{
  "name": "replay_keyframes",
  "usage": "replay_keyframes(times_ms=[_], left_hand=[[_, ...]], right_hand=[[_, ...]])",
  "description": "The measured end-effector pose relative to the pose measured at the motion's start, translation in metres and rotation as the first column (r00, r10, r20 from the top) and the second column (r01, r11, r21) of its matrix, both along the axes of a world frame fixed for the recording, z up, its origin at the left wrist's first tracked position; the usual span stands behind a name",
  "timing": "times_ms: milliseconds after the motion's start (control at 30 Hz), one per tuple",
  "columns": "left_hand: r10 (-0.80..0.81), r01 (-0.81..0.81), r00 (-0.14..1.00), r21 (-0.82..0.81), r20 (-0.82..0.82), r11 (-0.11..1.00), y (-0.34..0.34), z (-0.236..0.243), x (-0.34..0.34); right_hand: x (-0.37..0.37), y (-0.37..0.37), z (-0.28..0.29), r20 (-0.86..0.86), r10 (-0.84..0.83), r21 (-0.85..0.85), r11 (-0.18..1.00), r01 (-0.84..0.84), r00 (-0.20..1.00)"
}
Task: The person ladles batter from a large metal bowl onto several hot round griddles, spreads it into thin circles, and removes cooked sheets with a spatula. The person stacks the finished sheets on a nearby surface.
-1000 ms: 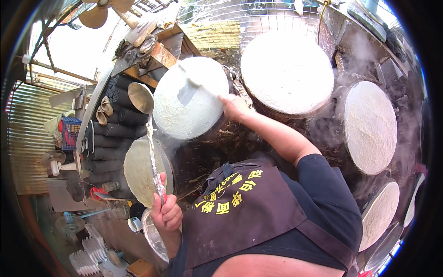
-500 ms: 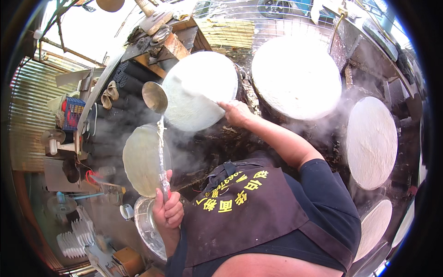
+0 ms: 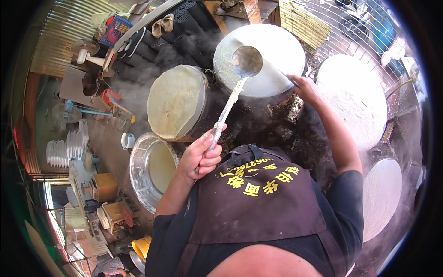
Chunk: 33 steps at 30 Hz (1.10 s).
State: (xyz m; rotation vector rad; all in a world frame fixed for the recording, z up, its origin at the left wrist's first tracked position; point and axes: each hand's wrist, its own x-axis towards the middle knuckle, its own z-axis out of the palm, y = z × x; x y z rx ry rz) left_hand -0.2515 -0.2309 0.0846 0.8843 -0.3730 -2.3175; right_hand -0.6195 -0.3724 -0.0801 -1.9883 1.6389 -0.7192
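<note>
My left hand (image 3: 203, 152) is wrapped round the batter-crusted handle of a metal ladle (image 3: 247, 61). The ladle's round bowl is over the near part of a steaming, white, round cooking surface (image 3: 277, 44). At that surface's near right edge is my right hand (image 3: 304, 88), fingers bent together; what they pinch, if anything, I cannot make out. Left of it stands a second round top (image 3: 177, 101) covered by a pale, thin sheet. Nearer to me, a large metal basin (image 3: 138, 171) holds pale liquid batter (image 3: 161, 166).
More white round tops (image 3: 350, 99) stand on the right, one (image 3: 382, 198) nearer. Steam drifts between them. Black perforated cylinders (image 3: 189, 23) lie at the far left, with a pair of shoes (image 3: 162, 25). A small white cup (image 3: 128, 140) is beside the basin. Wire mesh (image 3: 337, 23) stands behind.
The head view has turned, so the scene shifts right and the basin shows more fully. The ladle has moved from the round surface's left edge to over it. My right hand stays at its rim.
</note>
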Motion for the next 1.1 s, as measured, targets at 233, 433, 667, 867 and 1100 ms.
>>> replay_keyframes(times_ms=[233,433,667,867,1100], left_hand=[[0.027,-0.015,0.989,-0.081,0.143,0.997,-0.06,-0.032,0.003],[0.129,0.111,0.788,-0.346,0.602,0.932,-0.122,-0.058,-0.036],[0.095,0.427,0.585,-0.405,0.806,0.808,-0.152,-0.074,-0.059],[-0.037,0.227,0.844,-0.294,0.535,0.928,-0.087,-0.089,-0.116],[-0.039,0.189,0.912,0.334,-0.409,0.924,-0.114,-0.067,-0.037]], right_hand=[[-0.037,0.069,-0.052,0.275,-0.274,0.099,0.961,0.256,0.921],[0.047,0.106,-0.051,0.376,-0.299,0.092,0.954,0.286,0.877],[0.119,0.131,-0.044,0.71,-0.569,0.387,0.808,0.445,0.415],[0.175,0.133,-0.058,0.642,-0.463,0.227,0.876,0.426,0.611],[0.155,0.147,-0.047,0.351,-0.339,-0.237,0.87,0.433,0.873]])
